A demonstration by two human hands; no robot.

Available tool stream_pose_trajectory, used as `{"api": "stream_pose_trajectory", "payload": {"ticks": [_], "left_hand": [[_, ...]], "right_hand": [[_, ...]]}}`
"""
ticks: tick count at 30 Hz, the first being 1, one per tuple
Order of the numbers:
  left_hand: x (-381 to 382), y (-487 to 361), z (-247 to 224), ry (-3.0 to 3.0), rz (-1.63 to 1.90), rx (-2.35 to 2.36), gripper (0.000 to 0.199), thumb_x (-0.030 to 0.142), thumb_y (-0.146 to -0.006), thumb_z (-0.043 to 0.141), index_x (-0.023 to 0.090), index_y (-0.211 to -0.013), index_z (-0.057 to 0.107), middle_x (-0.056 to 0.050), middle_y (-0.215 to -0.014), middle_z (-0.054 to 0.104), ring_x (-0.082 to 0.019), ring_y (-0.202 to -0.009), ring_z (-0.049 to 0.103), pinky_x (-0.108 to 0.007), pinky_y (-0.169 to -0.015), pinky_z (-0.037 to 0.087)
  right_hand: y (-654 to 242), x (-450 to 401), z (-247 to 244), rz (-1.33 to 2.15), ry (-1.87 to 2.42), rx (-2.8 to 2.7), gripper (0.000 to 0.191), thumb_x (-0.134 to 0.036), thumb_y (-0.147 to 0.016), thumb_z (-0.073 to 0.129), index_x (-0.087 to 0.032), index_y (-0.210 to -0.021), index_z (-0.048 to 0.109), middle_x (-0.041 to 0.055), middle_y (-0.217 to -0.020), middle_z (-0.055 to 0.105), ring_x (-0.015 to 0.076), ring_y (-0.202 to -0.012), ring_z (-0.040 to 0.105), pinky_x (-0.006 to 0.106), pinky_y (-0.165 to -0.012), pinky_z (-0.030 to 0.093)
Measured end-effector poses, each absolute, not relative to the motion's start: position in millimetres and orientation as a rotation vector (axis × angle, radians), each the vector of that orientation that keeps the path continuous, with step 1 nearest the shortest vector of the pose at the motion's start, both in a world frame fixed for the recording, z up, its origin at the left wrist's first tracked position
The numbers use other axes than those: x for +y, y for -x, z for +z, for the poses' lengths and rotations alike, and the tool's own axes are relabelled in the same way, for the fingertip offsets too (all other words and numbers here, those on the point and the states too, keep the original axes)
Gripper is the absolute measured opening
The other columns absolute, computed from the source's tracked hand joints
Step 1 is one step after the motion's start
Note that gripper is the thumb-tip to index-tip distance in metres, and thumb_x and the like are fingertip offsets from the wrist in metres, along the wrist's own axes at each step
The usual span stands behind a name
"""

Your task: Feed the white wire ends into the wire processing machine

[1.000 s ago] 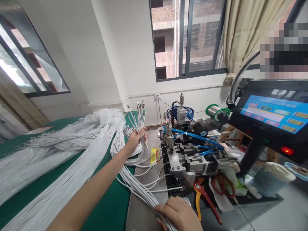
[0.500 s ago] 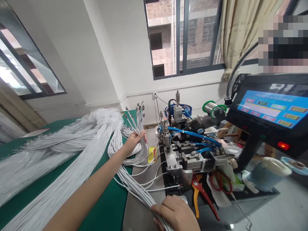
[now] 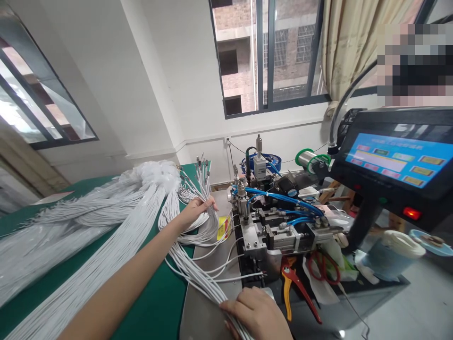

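A bundle of white cables (image 3: 198,271) runs from the green table toward the lower middle. My left hand (image 3: 201,208) is closed around the cables' upper part, and their connector ends (image 3: 202,166) stick up above it. At the bottom, my right hand (image 3: 256,311) grips the other end of the bundle, its lower fingers partly hidden. Several single cables reach the edge of a metal machine (image 3: 255,236) with blue hoses, to the right of my hands.
More white cables (image 3: 130,222), partly under clear plastic, lie on the green table (image 3: 148,293). Red-and-orange cutters (image 3: 295,283), red-handled scissors (image 3: 323,269) and a jug (image 3: 394,255) are at the right, below a screen (image 3: 399,156). A person is partly visible behind it.
The connector ends above my left hand have shifted and spread slightly. Both hands keep their hold, and the view has moved a little.
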State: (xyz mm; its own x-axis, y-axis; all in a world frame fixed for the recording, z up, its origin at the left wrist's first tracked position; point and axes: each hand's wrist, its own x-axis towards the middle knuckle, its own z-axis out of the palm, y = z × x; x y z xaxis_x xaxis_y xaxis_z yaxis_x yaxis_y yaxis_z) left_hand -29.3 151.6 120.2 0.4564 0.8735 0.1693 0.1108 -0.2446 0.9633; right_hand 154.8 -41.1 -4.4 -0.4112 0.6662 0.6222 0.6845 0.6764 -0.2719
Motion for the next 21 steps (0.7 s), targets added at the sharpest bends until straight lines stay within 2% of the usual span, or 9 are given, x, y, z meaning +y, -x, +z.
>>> {"api": "stream_pose_trajectory", "payload": {"ticks": [5,9,16,17,19,21], "left_hand": [[152.8,32.1,119.8,-1.706,0.908,0.882,0.029,0.044,-0.079,0.063,0.015,-0.077,0.066,-0.007,-0.080,0.066,-0.018,-0.080,0.060,-0.025,-0.069,0.043],[158.9,38.2,113.8,-1.829,0.843,0.905,0.030,0.045,-0.080,0.062,0.016,-0.081,0.069,-0.008,-0.088,0.068,-0.021,-0.089,0.059,-0.027,-0.075,0.043],[205.1,37.7,108.6,-2.093,0.935,1.251,0.042,0.053,-0.085,0.045,0.017,-0.079,0.065,-0.009,-0.084,0.067,-0.023,-0.090,0.062,-0.034,-0.089,0.044],[217.2,38.3,111.6,-2.091,0.970,1.337,0.042,0.052,-0.087,0.041,0.017,-0.082,0.063,-0.009,-0.085,0.067,-0.023,-0.091,0.062,-0.035,-0.089,0.043],[242.3,41.8,118.3,-2.068,1.036,1.552,0.040,0.046,-0.090,0.036,0.015,-0.101,0.058,-0.010,-0.092,0.066,-0.024,-0.093,0.062,-0.037,-0.089,0.043],[262.8,46.6,120.4,-2.036,1.043,1.794,0.042,0.041,-0.090,0.036,0.012,-0.118,0.049,-0.016,-0.105,0.063,-0.028,-0.104,0.058,-0.042,-0.092,0.041]], "right_hand": [[-154.4,-40.8,-4.9,-0.073,1.009,-2.140,0.016,-0.035,-0.084,0.058,-0.031,-0.099,0.062,-0.0030,-0.066,0.061,0.0148,-0.057,0.052,0.027,-0.052,0.025],[-153.7,-41.5,-5.0,-0.071,1.028,-2.141,0.015,-0.037,-0.084,0.058,-0.031,-0.098,0.062,-0.0034,-0.066,0.060,0.0144,-0.058,0.052,0.027,-0.052,0.026],[-152.1,-44.2,-3.8,-0.011,1.072,-2.137,0.016,-0.040,-0.086,0.058,-0.033,-0.099,0.062,-0.0038,-0.068,0.061,0.0135,-0.059,0.055,0.026,-0.052,0.029],[-151.9,-44.2,-4.1,-0.017,1.071,-2.138,0.016,-0.041,-0.086,0.057,-0.033,-0.099,0.062,-0.0038,-0.067,0.061,0.0135,-0.059,0.055,0.026,-0.052,0.030],[-151.6,-44.0,-4.8,-0.042,1.069,-2.142,0.016,-0.043,-0.087,0.055,-0.033,-0.098,0.062,-0.0036,-0.066,0.061,0.0138,-0.059,0.056,0.026,-0.052,0.031],[-151.5,-44.1,-5.7,-0.052,1.086,-2.150,0.017,-0.044,-0.087,0.054,-0.033,-0.098,0.062,-0.0035,-0.066,0.060,0.0137,-0.059,0.056,0.026,-0.052,0.031]]}}
